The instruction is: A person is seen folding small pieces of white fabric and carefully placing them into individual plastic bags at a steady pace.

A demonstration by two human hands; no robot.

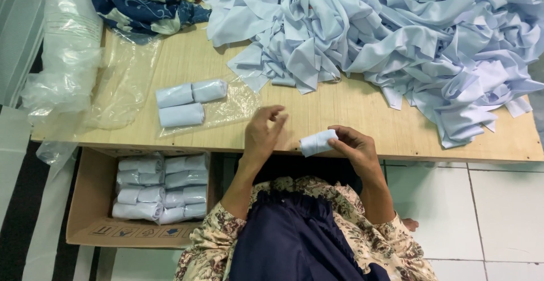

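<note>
Right hand point(354, 145) is curled shut around a small rolled pale-blue cloth point(317, 142), holding it just over the near edge of the wooden surface point(362, 116). Left hand point(262, 132) hovers beside it at nine o'clock, fingers loosely bent, holding nothing. Three wrapped rolls point(187, 102) lie on clear plastic at ten o'clock. A big heap of pale-blue fabric point(408, 31) fills one o'clock. A cardboard box point(90, 224) of rolls sits at eight o'clock.

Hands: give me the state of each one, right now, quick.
Left hand: open, fingers loosely curled, holding nothing, raised above the wooden table.
Right hand: closed on a rolled pale blue cloth.
</note>
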